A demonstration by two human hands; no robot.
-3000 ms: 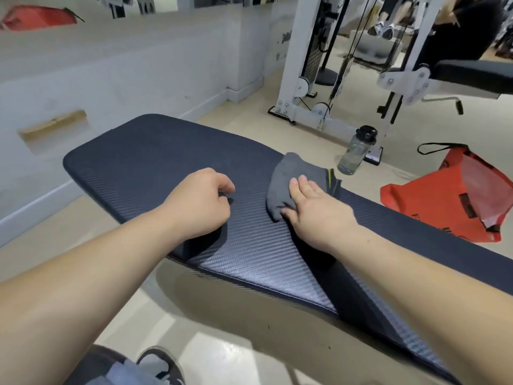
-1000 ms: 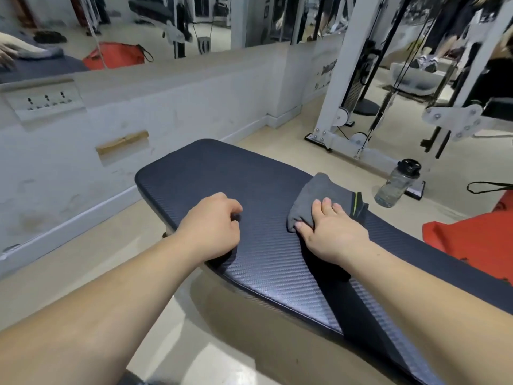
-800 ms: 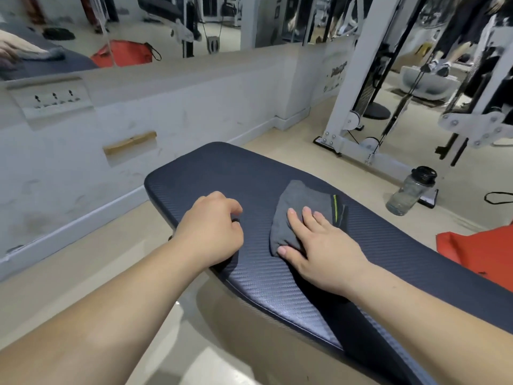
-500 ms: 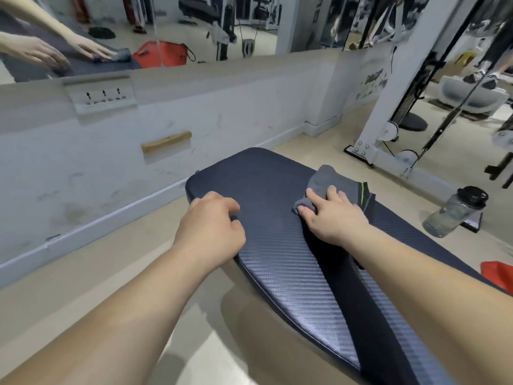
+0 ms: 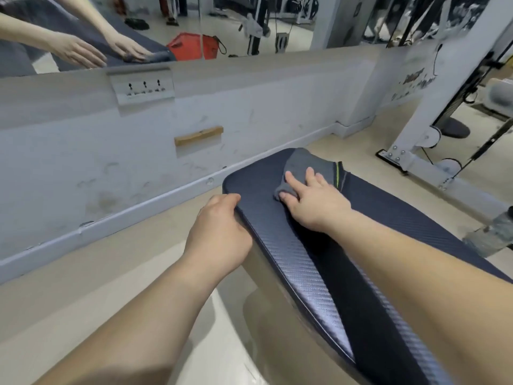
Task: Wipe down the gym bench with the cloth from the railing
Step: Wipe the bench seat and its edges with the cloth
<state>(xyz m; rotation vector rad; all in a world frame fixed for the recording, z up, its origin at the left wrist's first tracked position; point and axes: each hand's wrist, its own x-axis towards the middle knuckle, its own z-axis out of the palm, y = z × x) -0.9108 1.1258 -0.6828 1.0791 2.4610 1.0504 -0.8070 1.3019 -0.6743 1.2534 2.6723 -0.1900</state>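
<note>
cloth (image 5: pixel 308 168) on bench (image 5: pixel 277 234) far end, wall (image 5: pixel 83 151) left

Bench pad (image 5: pixel 280 234): dark navy, fine carbon-weave pattern, pale sheen along near edge. Cloth (image 5: pixel 308 165) on pad's far end: plain grey, one lime-green stripe at its right side. Wall (image 5: pixel 83 151) left of pad: off-white, grey scuffs. Floor (image 5: pixel 83 276) below pad: beige. Bag (image 5: pixel 191 47) mirrored above wall: red, black handle.
</note>
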